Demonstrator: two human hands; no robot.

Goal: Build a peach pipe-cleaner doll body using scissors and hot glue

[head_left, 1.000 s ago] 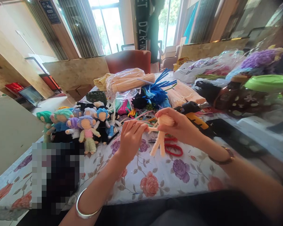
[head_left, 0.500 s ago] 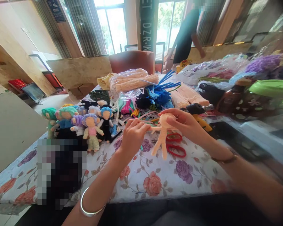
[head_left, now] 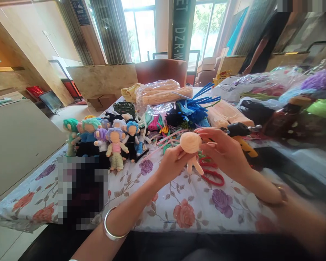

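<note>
A bare peach doll [head_left: 190, 143] of fuzzy pipe cleaner, with a round head and thin legs, is held above the table. My left hand [head_left: 171, 163] is closed around its body just under the head. On the other side, my right hand [head_left: 225, 146] has its fingers bent at the doll's arm, whose tip pokes out between thumb and fingers. Part of the doll's body is hidden by my fingers. Red-handled scissors [head_left: 214, 177] lie on the flowered tablecloth [head_left: 163, 214] beneath my right hand; their blades are out of sight.
Finished dolls [head_left: 115, 148] with coloured hair stand in a group at the left. Pipe cleaners, including a blue bundle [head_left: 191, 108] and a plastic-wrapped peach bundle [head_left: 163, 95], lie at the back. A glue gun [head_left: 240, 129] is at the right. Another person [head_left: 266, 40] is behind the table.
My left hand has moved from the doll's arm to its body. My right hand has shifted from the head to the other arm. The person behind has moved right in view.
</note>
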